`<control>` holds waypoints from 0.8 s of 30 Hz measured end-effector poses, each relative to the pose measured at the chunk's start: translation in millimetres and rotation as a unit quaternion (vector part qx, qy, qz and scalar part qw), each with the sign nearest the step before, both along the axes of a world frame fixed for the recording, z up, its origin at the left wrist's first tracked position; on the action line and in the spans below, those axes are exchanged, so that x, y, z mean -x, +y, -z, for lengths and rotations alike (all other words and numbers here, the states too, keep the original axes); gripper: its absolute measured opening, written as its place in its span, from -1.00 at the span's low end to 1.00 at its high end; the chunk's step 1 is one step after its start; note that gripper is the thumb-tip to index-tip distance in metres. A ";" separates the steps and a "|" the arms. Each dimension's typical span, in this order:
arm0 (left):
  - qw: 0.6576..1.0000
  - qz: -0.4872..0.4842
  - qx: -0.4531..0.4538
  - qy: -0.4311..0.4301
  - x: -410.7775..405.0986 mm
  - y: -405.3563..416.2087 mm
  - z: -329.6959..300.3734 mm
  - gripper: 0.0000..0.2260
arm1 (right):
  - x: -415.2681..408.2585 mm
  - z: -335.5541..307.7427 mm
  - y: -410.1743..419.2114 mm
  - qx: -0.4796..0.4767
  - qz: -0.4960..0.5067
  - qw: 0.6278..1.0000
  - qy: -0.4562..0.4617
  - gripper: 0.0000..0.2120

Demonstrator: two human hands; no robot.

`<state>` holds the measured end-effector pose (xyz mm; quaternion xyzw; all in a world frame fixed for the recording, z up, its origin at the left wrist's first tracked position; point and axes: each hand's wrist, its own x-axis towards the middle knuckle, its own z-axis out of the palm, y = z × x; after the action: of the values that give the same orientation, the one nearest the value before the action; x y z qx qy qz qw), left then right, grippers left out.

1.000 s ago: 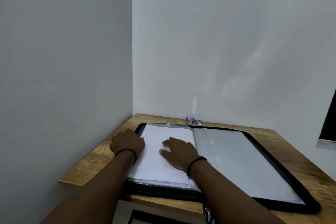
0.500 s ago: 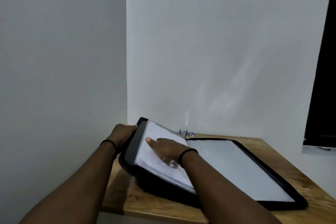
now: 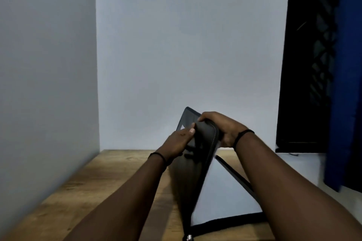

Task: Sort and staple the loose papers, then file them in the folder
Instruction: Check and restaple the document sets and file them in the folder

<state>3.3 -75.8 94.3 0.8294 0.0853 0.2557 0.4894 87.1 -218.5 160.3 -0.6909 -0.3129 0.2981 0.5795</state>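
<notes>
A black zip folder [image 3: 193, 172] stands half closed on the wooden table [image 3: 109, 182]. Its left cover is raised almost upright over the right half, whose pale clear sleeve [image 3: 221, 195] lies flat. My left hand [image 3: 181, 141] presses on the outside of the raised cover near its top edge. My right hand [image 3: 221, 129] grips that top edge from the inner side. The papers inside the folder are hidden behind the raised cover.
White walls meet in a corner at the table's back left. A dark window [image 3: 305, 60] with a blue curtain [image 3: 348, 76] is at the right. The folder's zip pull [image 3: 189, 237] hangs at the near edge.
The left cover with the papers has swung up from flat to almost upright. Both hands have risen with it, the right one shifting from the page to the cover's top edge. The view has turned right.
</notes>
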 end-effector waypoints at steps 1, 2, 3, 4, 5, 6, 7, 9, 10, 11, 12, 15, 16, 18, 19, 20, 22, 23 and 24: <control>0.999 0.002 -0.053 0.007 -12.1 -8.9 3.3 -0.60 | -8.5 3.0 -14.3 0.004 0.022 1.000 -0.003 -0.79; 0.995 -0.005 -0.101 0.018 -21.9 -15.2 7.5 -0.61 | -15.4 6.1 -26.1 0.010 0.045 0.999 -0.016 -0.81; 0.990 -0.013 -0.139 0.029 -30.7 -21.3 12.6 -0.62 | -22.6 10.9 -36.4 0.018 0.069 0.997 -0.033 -0.84; 0.985 -0.022 -0.168 0.041 -36.1 -25.8 17.7 -0.63 | -30.6 16.7 -44.5 0.031 0.090 0.994 -0.057 -0.88; 0.979 -0.025 -0.193 0.053 -41.8 -29.7 23.6 -0.63 | -37.7 22.8 -53.4 0.047 0.106 0.990 -0.079 -0.90; 0.973 -0.027 -0.218 0.065 -46.3 -34.7 30.3 -0.64 | -45.8 29.6 -61.8 0.065 0.118 0.986 -0.100 -0.90; 0.965 -0.030 -0.246 0.082 -49.2 -37.8 37.9 -0.65 | -51.5 36.2 -69.1 0.091 0.127 0.980 -0.127 -0.87; 0.944 -0.041 -0.311 0.106 -53.5 -45.6 52.4 -0.66 | -65.2 52.6 -82.4 0.186 0.138 0.947 -0.222 -0.75; 0.936 -0.038 -0.332 0.111 -56.3 -47.9 60.1 -0.67 | -70.1 62.1 -86.2 0.242 0.141 0.921 -0.271 -0.69; 0.929 -0.026 -0.349 0.118 -59.9 -51.6 67.8 -0.68 | -72.9 72.9 -89.6 0.290 0.141 0.898 -0.300 -0.66; 0.923 -0.011 -0.363 0.130 -63.0 -53.8 75.7 -0.69 | -76.2 84.7 -89.3 0.332 0.133 0.879 -0.315 -0.67; 0.906 0.002 -0.394 0.154 -70.5 -58.4 95.6 -0.70 | -81.2 122.1 -81.8 0.410 0.119 0.845 -0.323 -0.58; 0.905 -0.016 -0.396 0.153 -71.3 -58.4 100.3 -0.70 | -82.8 131.2 -77.4 0.415 0.124 0.839 -0.329 -0.59; 0.884 -0.099 -0.422 0.174 -72.0 -53.6 105.7 -0.69 | -83.1 141.0 -67.6 0.402 0.132 0.836 -0.351 -0.64; 0.863 -0.154 -0.430 0.217 -71.9 -47.5 107.4 -0.63 | -83.7 144.7 -60.8 0.386 0.129 0.838 -0.364 -0.64; 0.848 -0.204 -0.404 0.274 -70.7 -40.5 107.9 -0.54 | -82.7 146.6 -53.4 0.369 0.122 0.842 -0.374 -0.64; 0.848 -0.250 -0.314 0.346 -72.4 -25.7 113.4 -0.37 | -76.7 152.1 -37.1 0.356 0.088 0.850 -0.377 -0.62; 0.858 -0.245 -0.283 0.352 -74.7 -19.6 116.8 -0.33 | -73.5 156.2 -27.5 0.366 0.068 0.849 -0.376 -0.58; 0.869 -0.232 -0.266 0.347 -77.1 -16.1 119.6 -0.32 | -70.3 159.4 -19.6 0.388 0.053 0.841 -0.374 -0.54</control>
<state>80.3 -91.8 -25.3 0.9197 0.3686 0.0705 0.1151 157.5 -238.0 0.9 -0.9339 -0.3272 0.0826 0.1181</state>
